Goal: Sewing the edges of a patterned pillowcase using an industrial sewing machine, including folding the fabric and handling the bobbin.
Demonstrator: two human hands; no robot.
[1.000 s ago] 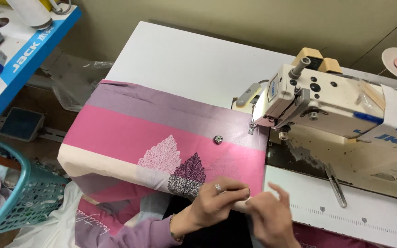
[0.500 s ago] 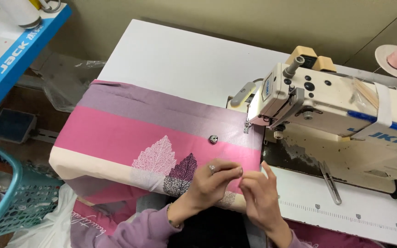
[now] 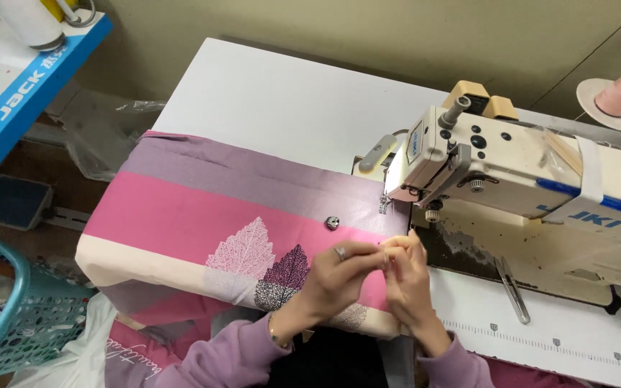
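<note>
At 6 o'clock, the left hand (image 3: 341,276) and right hand (image 3: 405,276) are being held fingertip to fingertip, pinched together on the near edge of the pink fabric (image 3: 203,219); what sits between the fingers cannot be told. The edge is best kept flat and even. Farther, at 12 o'clock, a small metal bobbin (image 3: 333,223) is lying on the fabric. At 2 o'clock, the sewing machine (image 3: 519,169) is standing on the bench (image 3: 267,100).

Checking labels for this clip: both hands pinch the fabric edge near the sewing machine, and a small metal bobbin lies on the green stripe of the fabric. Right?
Not quite. The head view shows the small metal bobbin lying on the pink stripe of the fabric; there is no green stripe. The rest holds: the left hand and right hand meet at the fabric edge, just in front of the sewing machine.
</note>
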